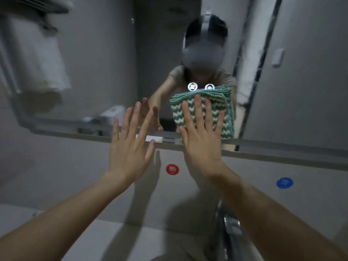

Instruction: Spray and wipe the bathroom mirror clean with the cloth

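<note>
Chrome shows nearest, low on the right: a tap, blurred, standing at the back of a pale counter. Two bare forearms reach up past it from the bottom corners.

The left hand is raised with fingers straight and spread, palm facing the wall. It holds nothing, and whether its fingertips touch the glass cannot be told. The right hand is also flat and spread. Its straight fingers press a folded cloth, green with white zigzag stripes, against the lower part of the mirror, with the heel of the hand over the mirror's bottom edge.

On the grey wall under the mirror sit a red round sticker, between the two wrists, and a blue round sticker, well out to the right.

Just above the cloth, two small round lit buttons glow on the glass. The cloth partly covers the right-hand one.

Farther in, the mirror reflects both hands, a person in a beige short-sleeved top wearing a head-mounted camera, a toilet cistern at lower left, and a white towel hanging at upper left.
</note>
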`<action>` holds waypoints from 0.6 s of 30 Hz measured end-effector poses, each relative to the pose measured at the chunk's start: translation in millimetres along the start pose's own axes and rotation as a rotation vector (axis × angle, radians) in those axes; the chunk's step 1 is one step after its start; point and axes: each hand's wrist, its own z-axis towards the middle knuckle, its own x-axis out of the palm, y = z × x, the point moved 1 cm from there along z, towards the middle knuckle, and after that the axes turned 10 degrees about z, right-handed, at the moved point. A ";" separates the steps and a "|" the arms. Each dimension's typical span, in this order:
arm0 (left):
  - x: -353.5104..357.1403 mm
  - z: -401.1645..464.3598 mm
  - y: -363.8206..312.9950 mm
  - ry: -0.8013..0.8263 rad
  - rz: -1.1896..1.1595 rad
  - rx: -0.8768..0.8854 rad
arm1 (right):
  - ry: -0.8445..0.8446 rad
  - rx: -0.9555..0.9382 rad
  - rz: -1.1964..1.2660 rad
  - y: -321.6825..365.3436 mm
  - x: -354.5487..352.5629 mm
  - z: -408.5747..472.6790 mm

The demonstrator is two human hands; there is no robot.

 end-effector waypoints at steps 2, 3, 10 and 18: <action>5.8 -3.8 23.1 0.009 0.008 -0.026 | -0.004 -0.021 0.005 22.4 7.4 7.1; 7.9 -5.2 33.7 0.011 0.007 -0.036 | -0.006 -0.036 0.007 33.9 11.4 10.8; 14.2 -0.9 87.2 0.006 -0.001 -0.086 | -0.002 -0.207 -0.041 102.6 24.7 42.5; 18.9 -1.8 113.8 -0.006 0.029 -0.151 | -0.049 -0.236 -0.045 106.0 29.3 46.8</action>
